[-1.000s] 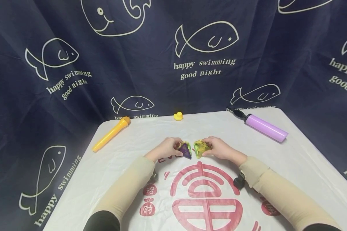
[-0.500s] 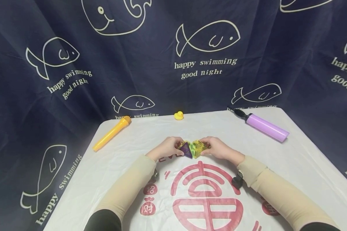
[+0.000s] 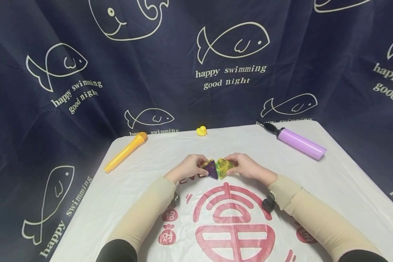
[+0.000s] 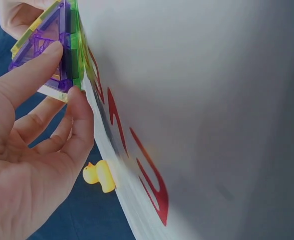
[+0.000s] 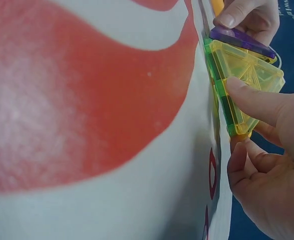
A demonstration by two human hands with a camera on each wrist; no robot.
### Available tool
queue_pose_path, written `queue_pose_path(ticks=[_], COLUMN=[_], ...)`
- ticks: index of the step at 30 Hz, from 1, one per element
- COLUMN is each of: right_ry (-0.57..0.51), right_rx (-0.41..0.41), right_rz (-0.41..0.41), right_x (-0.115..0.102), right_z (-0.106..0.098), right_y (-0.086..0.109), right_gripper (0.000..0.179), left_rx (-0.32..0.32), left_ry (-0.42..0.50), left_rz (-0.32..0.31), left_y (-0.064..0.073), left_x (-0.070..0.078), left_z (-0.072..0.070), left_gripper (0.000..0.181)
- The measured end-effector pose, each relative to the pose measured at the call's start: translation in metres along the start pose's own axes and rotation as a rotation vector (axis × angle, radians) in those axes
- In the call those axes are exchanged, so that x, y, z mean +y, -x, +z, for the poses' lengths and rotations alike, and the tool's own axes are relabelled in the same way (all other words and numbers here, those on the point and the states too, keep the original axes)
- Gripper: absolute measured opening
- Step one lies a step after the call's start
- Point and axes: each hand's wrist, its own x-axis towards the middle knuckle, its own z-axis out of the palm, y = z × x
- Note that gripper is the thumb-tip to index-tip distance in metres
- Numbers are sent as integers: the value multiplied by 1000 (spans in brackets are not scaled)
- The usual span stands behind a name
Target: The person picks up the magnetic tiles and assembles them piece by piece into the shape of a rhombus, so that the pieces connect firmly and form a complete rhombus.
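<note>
My left hand (image 3: 190,167) pinches a translucent purple triangular magnetic tile (image 3: 211,170), the near face of a small pyramid-like shape. Its thumb lies flat on the purple face in the left wrist view, where a green tile (image 4: 75,62) forms the underside. Opposite, my right hand (image 3: 247,167) grips a similar shape by a yellow triangular magnetic tile (image 5: 254,70), thumb on its face, with green tile edges (image 5: 226,107) along the bottom. Both shapes meet edge to edge between the hands, close over the white tablecloth (image 3: 170,153). Their far faces are mostly hidden.
Behind the hands a yellow rubber duck (image 3: 201,131) sits at the table's back edge. An orange toy microphone (image 3: 126,153) lies at the back left, a purple balloon pump (image 3: 301,143) at the back right. A dark blue fish-print curtain (image 3: 177,72) hangs behind.
One second ago a gap separated the two tile shapes. My right hand has moved slightly left, and the shapes now meet. The left hand has hardly moved.
</note>
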Motion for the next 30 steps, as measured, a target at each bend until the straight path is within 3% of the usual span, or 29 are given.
queue_pose_path(ticks=[15,30], right_ry=[2,7], right_rx=[-30,-8], right_rz=[47,42], right_x=[-7,-7], right_z=[-5,-4], right_y=[-2,-1], right_gripper=[51,47], left_rx=[26,38], left_ry=[-7,-20], left_rz=[-7,3], left_y=[1,0], left_x=[7,9], left_z=[-5,-4], left_gripper=[37,35])
